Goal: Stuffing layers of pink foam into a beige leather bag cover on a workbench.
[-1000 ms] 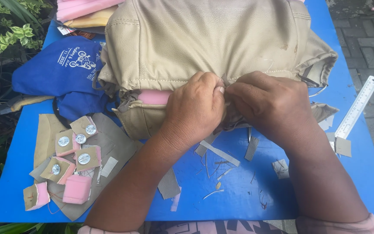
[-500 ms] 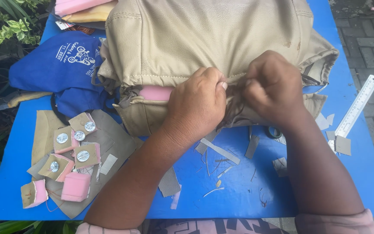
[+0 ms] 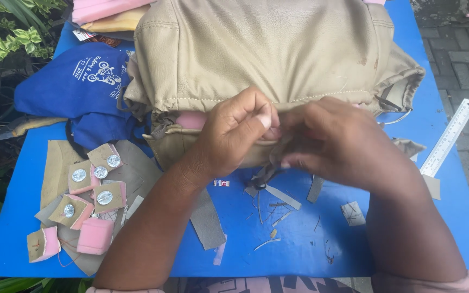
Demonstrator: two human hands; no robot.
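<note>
A big beige leather-like bag [image 3: 278, 54] lies on a blue table [image 3: 310, 244], with pink foam padding [image 3: 191, 119] showing at its near edge. My left hand [image 3: 234, 135] pinches the bag's near seam between thumb and fingers. My right hand [image 3: 337, 141] is closed on a dark strip of material at the same seam, right beside the left hand. What lies between the fingertips is mostly hidden.
Small beige and pink patches with metal snaps [image 3: 93, 184] lie at the left. Next to them is a pink foam block [image 3: 94, 236]. Blue printed cloth [image 3: 77, 87] sits at far left, a clear ruler [image 3: 447, 138] at right. Cut scraps [image 3: 283, 198] litter the table's middle. Plants border the left edge.
Both hands have shifted slightly along the seam. My right hand has dropped lower and now grips a dark strip.
</note>
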